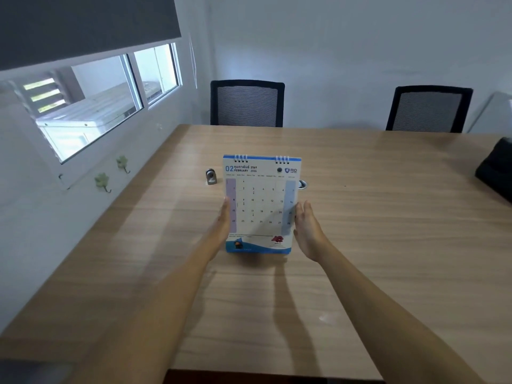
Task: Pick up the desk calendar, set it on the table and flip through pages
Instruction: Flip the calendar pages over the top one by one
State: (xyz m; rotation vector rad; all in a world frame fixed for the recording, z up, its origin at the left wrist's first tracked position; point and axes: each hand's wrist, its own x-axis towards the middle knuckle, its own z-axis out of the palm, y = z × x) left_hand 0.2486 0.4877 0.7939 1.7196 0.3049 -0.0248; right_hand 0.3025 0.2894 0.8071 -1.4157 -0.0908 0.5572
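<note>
A spiral-bound desk calendar [260,203] stands upright in the middle of the wooden table [388,217], showing the February page with a blue band along the bottom. My left hand [223,225] lies flat against its left edge, fingers straight. My right hand [306,228] is at its right edge, fingers extended and slightly spread; whether it touches the page or sits just beside it is unclear. The calendar's lower edge appears to rest on the tabletop, with a shadow under it.
A small metal object [211,176] stands on the table left of the calendar, and a round cable port [302,184] peeks out behind its right side. A black bag [496,170] lies at the right edge. Two black mesh chairs [247,103] stand at the far side.
</note>
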